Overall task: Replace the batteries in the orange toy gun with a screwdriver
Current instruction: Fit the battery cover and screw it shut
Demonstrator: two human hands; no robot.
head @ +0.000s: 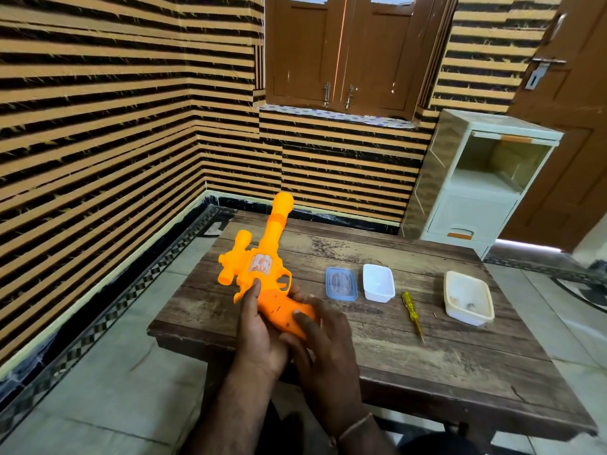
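An orange toy gun (262, 257) is held over the left part of the wooden table (410, 362), its barrel pointing away from me. My left hand (258, 336) grips the gun from the left with the thumb up along its body. My right hand (323, 343) wraps the handle from the right, thumb on top of the grip. A yellow screwdriver (412, 314) lies on the table to the right of my hands, tip toward me.
A blue-rimmed lid (341, 284) and a small white container (378, 282) sit mid-table. A cream tub (469, 302) with small items inside stands at the right. A white plastic drawer cabinet (476, 192) stands behind the table by a brown door.
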